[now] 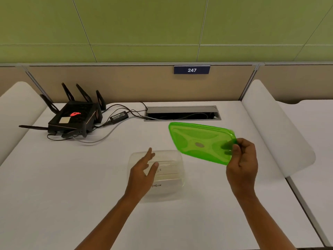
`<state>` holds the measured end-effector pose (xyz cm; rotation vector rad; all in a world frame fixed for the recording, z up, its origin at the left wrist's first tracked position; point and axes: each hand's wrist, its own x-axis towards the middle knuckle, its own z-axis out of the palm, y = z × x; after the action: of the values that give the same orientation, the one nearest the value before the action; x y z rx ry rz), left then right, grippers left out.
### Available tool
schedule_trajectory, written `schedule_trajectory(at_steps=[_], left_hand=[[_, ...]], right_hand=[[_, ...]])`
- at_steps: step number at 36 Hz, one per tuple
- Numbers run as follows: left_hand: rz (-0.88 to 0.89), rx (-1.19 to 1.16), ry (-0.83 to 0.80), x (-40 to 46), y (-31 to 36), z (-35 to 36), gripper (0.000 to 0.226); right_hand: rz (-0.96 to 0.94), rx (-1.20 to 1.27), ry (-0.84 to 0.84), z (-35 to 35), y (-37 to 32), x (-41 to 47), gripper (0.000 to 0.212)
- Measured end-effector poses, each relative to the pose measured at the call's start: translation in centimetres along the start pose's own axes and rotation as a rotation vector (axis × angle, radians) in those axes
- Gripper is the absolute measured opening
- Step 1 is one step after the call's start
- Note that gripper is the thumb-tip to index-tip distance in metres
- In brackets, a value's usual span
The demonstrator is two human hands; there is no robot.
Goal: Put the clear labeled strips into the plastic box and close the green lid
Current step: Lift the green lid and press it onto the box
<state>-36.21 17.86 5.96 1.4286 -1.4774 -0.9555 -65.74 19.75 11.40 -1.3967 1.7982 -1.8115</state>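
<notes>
A clear plastic box (pixel 177 179) stands on the white desk (pixel 72 177) in front of me. Clear labeled strips (pixel 166 169) lie inside it; handwritten letters show through the wall. My left hand (pixel 144 171) hovers over the box's left side, fingers spread and holding nothing. My right hand (pixel 242 160) pinches the right corner of the translucent green lid (pixel 198 141). The lid is held tilted in the air, up and to the right of the box, not touching it.
A black router (pixel 72 118) with several antennas sits at the back left, with a power brick (pixel 119 116) and cables trailing to an open cable hatch (pixel 182 112). White side dividers (pixel 277 127) flank the desk. A "247" sign (pixel 191 70) hangs on the back panel.
</notes>
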Motion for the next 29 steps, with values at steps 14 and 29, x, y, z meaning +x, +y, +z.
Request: schedule_trajectory(at_steps=[14, 29], left_hand=[[-0.057, 0.161, 0.176, 2.3, -1.5, -3.8, 0.046], [-0.301, 0.358, 0.148, 0.0, -4.9, -3.4, 0.047]], right_hand=[[0.588, 0.218, -0.102, 9.6, 1.1, -1.6, 0.012], [0.560, -0.317, -0.437, 12.1, 6.7, -4.7, 0.029]])
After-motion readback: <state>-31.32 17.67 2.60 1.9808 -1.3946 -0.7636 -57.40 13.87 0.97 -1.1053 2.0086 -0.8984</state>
